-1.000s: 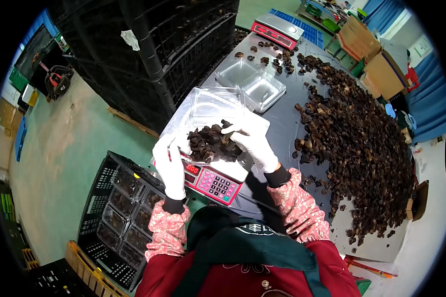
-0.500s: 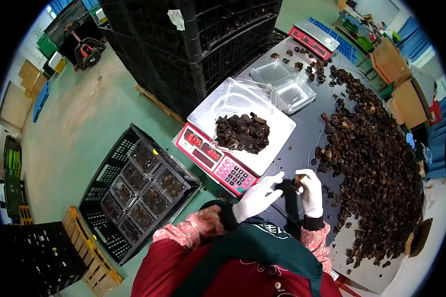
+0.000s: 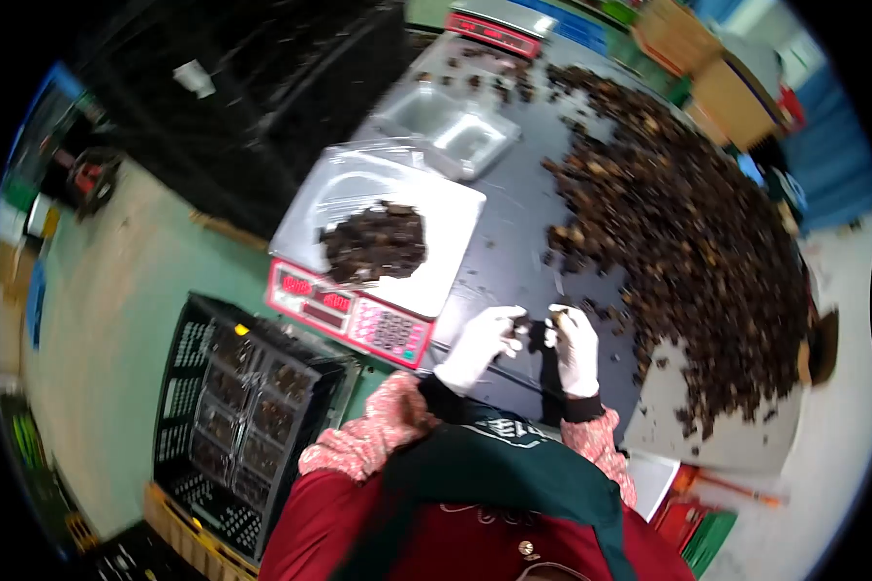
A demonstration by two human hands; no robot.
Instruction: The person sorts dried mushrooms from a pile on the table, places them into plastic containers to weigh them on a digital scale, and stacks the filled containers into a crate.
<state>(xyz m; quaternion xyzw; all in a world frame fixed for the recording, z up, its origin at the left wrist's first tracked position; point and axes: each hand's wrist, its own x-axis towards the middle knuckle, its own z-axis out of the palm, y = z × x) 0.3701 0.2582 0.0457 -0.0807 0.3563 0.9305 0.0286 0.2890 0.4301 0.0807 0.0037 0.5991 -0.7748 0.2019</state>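
Note:
My left hand, in a white glove, is closed over the table just right of the scale, with a small dark piece at its fingertips. Beside it on the right, my right hand, also gloved, has its fingers pinched together around a small dark piece. A red and silver scale bears an open clear plastic box with dark dried pieces heaped in it. A large pile of the same dark pieces covers the right of the table. Motion blur softens the view.
Empty clear containers lie behind the scale, near a second scale. Stacked black crates stand at the back left. A black crate with filled boxes sits low at the left. Cardboard boxes are at the back right.
Both hands left the box on the scale and came to the table at its right. My left hand's fingers, spread half a second ago, have closed. The whole view has shifted.

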